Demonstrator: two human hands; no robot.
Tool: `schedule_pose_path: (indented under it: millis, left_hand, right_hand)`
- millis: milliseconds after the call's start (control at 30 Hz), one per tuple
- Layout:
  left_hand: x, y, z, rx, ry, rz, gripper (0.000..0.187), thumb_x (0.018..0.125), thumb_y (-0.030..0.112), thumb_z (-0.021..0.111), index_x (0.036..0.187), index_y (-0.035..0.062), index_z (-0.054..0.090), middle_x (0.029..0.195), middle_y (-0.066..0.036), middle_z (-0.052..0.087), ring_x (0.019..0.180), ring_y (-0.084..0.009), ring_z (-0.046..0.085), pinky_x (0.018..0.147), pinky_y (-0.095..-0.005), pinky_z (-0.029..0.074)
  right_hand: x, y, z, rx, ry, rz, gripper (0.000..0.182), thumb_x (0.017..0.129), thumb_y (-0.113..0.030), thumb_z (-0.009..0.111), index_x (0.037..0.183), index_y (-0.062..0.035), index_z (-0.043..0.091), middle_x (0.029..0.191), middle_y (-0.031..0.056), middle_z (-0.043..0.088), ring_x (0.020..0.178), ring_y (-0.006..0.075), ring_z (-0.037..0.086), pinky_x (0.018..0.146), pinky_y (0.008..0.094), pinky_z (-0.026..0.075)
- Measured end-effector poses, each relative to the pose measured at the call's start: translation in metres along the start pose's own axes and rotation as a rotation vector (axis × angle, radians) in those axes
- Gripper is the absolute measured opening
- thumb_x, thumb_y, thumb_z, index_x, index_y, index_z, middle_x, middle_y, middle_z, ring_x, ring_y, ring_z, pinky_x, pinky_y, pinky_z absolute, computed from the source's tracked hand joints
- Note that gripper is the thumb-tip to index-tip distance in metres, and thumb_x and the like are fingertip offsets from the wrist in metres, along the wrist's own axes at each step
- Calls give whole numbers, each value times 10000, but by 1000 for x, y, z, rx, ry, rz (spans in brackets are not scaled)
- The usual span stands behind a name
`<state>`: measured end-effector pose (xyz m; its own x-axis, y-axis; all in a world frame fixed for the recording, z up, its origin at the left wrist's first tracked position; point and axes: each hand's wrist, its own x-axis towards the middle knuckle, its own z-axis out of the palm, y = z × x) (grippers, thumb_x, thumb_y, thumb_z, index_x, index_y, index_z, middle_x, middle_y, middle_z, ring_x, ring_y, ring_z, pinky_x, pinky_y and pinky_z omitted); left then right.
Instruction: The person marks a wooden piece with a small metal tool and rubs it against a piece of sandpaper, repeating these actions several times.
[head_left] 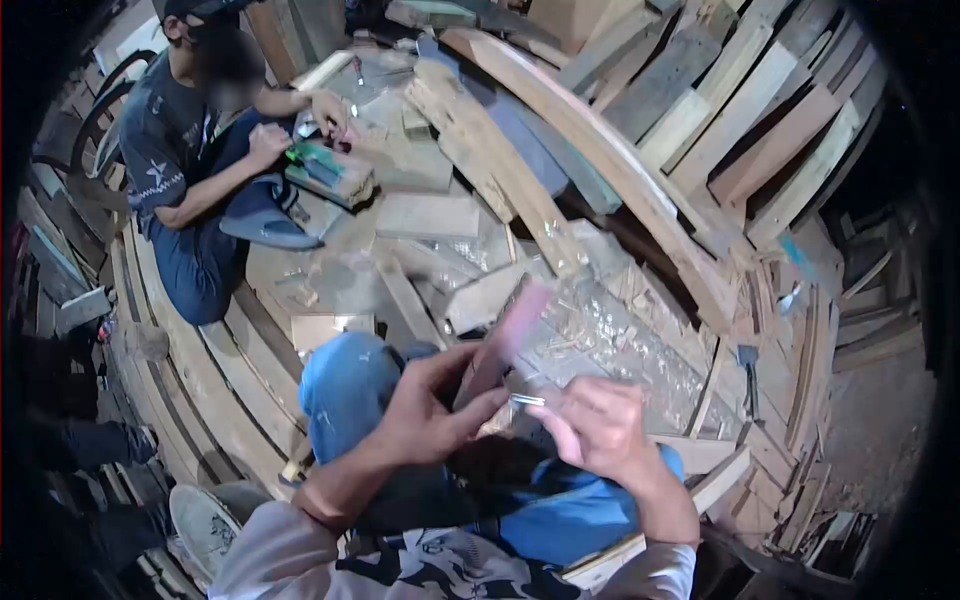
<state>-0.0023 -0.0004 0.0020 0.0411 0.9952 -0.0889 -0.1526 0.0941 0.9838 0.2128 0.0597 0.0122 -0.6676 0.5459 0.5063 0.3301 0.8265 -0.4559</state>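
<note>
My left hand point(425, 415) is closed around a flat reddish-brown wood piece point(508, 335), held tilted above my lap. Its upper end is smeared by motion. Close by on the right, my right hand point(600, 425) has its fingers curled round a small tool with a shiny metal part point(527, 400). That metal points toward my left thumb and the lower edge of the wood. What kind of tool it is cannot be made out, as the fingers cover most of it. Wood shavings point(580, 335) lie on the surface beyond my hands.
A co-worker point(190, 150) sits at the upper left, hands over a green-stained block point(330, 172). Long curved planks point(600, 150) cross the work surface. Stacked boards point(740, 100) lean at the upper right. A wide-bladed tool point(748, 370) lies right; a bucket point(200, 530) stands lower left.
</note>
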Motion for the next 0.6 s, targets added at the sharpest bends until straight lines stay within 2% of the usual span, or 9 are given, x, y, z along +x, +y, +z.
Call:
schedule_pose_path:
  millis: [67, 100, 167, 200, 267, 367, 500, 600]
  left_hand:
    - [1, -2, -3, -29, -10, 1, 423, 880, 57, 735, 1262, -34, 578, 903, -11, 642, 656, -33, 556, 565, -199, 429]
    - [-1, 0, -5, -6, -37, -28, 479, 898, 107, 720, 1313, -52, 543, 1067, -56, 652, 904, -69, 576, 776, -243, 489]
    - [-1, 0, -4, -13, -47, -12, 472, 908, 121, 719, 1313, -48, 545, 1022, -51, 656, 829, -62, 584, 719, -232, 488]
    - [-1, 0, -5, -17, -46, -23, 472, 908, 121, 719, 1313, -48, 545, 1022, -51, 656, 829, -62, 584, 719, -232, 488]
    - [0, 2, -6, -26, -75, -48, 463, 929, 160, 707, 1315, -40, 547, 933, -35, 660, 721, -49, 574, 630, -221, 471]
    - [1, 1, -3, -33, -95, -53, 443, 962, 203, 670, 1316, -33, 548, 858, -13, 656, 633, -39, 548, 554, -215, 442]
    - [-1, 2, -3, -27, -159, -93, 440, 989, 232, 630, 1330, -31, 541, 838, -7, 654, 613, -41, 547, 534, -218, 440]
    - [-1, 2, -3, -59, -190, -94, 426, 1009, 229, 593, 1342, -30, 534, 837, -5, 654, 584, -45, 542, 514, -218, 433]
  right_hand:
    - [4, 0, -3, -38, 62, 13, 185, 730, -43, 794, 904, -19, 735, 591, 47, 540, 463, 180, 532, 425, 311, 405]
    - [9, -2, -9, -49, 82, 21, 162, 735, -33, 783, 888, -13, 735, 597, 50, 552, 461, 177, 534, 427, 307, 404]
    - [10, 0, -7, -30, 147, 49, 123, 745, -20, 766, 863, -11, 734, 609, 55, 569, 459, 179, 536, 432, 304, 408]
    - [10, -1, -7, -26, 141, 57, 123, 745, -20, 766, 863, -11, 734, 609, 55, 569, 459, 179, 536, 432, 304, 408]
    - [12, -4, -8, -37, 61, 54, 164, 763, -41, 776, 910, -4, 713, 661, 57, 589, 486, 184, 562, 447, 312, 454]
    - [17, -5, -3, 2, 49, 35, 149, 786, -25, 747, 925, -2, 699, 697, 67, 628, 499, 190, 582, 451, 312, 466]
    - [18, -7, 2, 26, 12, 63, 89, 816, -27, 726, 877, -15, 663, 736, 72, 661, 540, 200, 635, 459, 320, 481]
    - [15, -3, 7, 43, 28, 86, 76, 833, -35, 722, 829, -36, 646, 691, 69, 650, 509, 208, 627, 448, 317, 473]
